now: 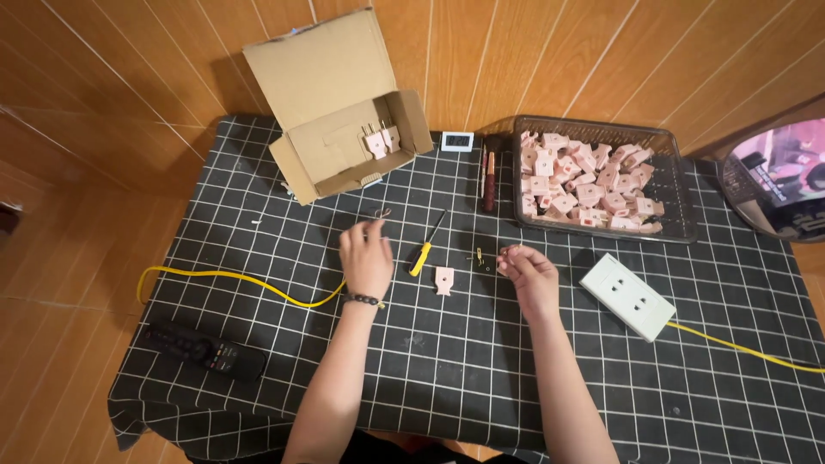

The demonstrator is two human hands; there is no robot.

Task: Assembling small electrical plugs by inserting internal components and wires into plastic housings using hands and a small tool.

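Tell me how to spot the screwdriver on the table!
Find the black checked tablecloth. Between the left hand and the right hand lies the screwdriver, beside a single pink plug piece. It alone has a yellow handle and a thin dark shaft.

Worktop (447, 369) under black grid cloth: open cardboard box (339, 103) at back left, small digital clock (457, 140) beside it, black remote control (204, 351) near front left edge, white socket block (626, 295) on yellow cable (739, 346) at right.
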